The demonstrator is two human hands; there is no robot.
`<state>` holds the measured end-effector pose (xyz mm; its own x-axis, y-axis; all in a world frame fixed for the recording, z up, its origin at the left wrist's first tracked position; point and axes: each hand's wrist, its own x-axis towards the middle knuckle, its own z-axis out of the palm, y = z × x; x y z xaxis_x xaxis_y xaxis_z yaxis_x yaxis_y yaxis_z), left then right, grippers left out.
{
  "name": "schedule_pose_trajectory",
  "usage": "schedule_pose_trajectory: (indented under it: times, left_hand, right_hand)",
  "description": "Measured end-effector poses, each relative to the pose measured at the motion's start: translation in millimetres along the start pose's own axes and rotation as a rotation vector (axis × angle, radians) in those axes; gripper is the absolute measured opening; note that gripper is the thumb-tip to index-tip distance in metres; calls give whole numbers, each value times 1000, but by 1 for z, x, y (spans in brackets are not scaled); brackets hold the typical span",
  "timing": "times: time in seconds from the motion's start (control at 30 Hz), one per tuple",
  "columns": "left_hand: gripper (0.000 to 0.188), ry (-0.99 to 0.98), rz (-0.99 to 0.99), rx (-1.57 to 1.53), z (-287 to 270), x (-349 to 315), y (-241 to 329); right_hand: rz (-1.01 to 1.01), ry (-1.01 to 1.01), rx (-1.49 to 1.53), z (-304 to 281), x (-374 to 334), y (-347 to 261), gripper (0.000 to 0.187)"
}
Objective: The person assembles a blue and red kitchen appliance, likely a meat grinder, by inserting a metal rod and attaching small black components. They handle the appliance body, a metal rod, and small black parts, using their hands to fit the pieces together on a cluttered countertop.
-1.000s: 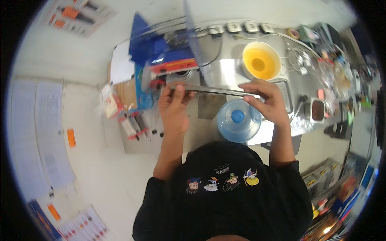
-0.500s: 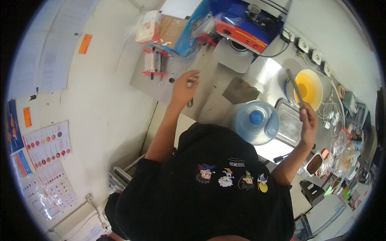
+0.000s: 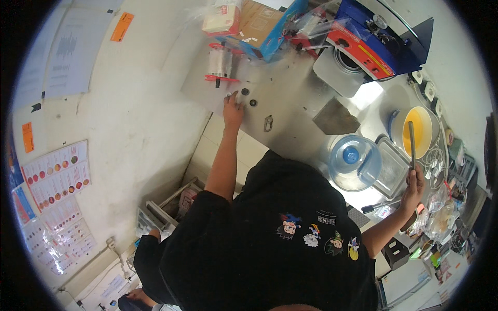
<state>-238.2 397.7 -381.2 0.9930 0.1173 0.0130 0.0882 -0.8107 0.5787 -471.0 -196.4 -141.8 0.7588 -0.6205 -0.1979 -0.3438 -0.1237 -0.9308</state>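
Note:
At the left end of the metal table, my left hand (image 3: pixel 233 113) reaches down with fingers apart, its fingertips by a small pale ring (image 3: pixel 228 95). Beside it lie two small black round parts, one at the back (image 3: pixel 245 92) and one nearer (image 3: pixel 252 102). To their right rests a metal carabiner-like clip (image 3: pixel 268 123). My right hand (image 3: pixel 413 189) is closed round the lower end of a thin grey metal bar (image 3: pixel 412 140), which points upward in front of a white bucket with a yellow inside (image 3: pixel 426 132).
A red-ended roll (image 3: pixel 220 63), a blue-edged carton (image 3: pixel 262 26) and a blue-and-red gas stove (image 3: pixel 371 39) stand at the back. A dark flat plate (image 3: pixel 336 116), a clear water jug (image 3: pixel 363 168) and a metal tray (image 3: pixel 392 165) lie closer. Another person's sleeve (image 3: pixel 147 259) shows lower left.
My left hand has come down from above the clip to the small ring, uncovering the second black part. The bar in my right hand has turned more upright. The whole view has shifted.

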Motion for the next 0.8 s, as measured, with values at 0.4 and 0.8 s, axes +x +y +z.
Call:
schedule_pose_trajectory:
  times: [0.4, 0.8]
  left_hand:
    - [39, -39, -171, -844, 5, 37, -1]
    - [45, 47, -257, -1495, -141, 47, 70]
  right_hand:
    - [8, 205, -186, -4, -36, 3, 39]
    - [37, 213, -158, -6, -5, 4, 40]
